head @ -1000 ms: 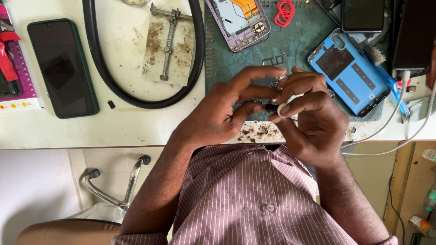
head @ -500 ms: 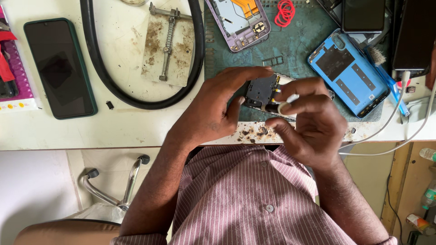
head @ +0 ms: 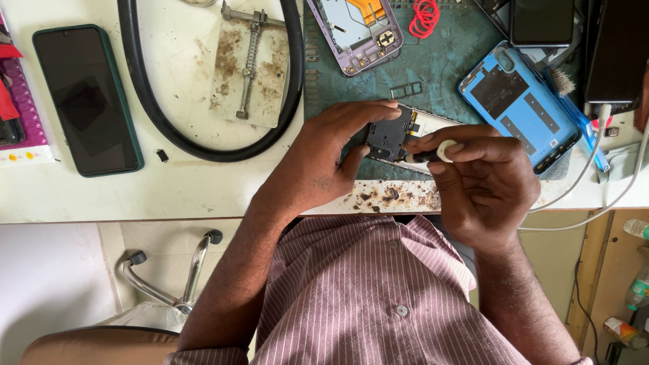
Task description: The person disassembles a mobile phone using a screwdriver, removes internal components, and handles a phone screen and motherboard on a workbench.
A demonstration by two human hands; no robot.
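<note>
Basically mid-repair: an opened phone (head: 399,135), dark inner board showing, sits tilted over the near edge of the green work mat (head: 439,67) on the table (head: 203,182). Judged step: working a screw or small part on that board; next move calls for a steady tip and the phone held from slipping. Left hand (head: 324,162) is curled around the phone's left side, thumb and fingers clamping it. Right hand (head: 483,179) is closed in a pinch on a small screwdriver (head: 429,154), white cap up, tip at the board. Blue back cover (head: 517,101) lies just right; black phone (head: 84,98) well apart left.
</note>
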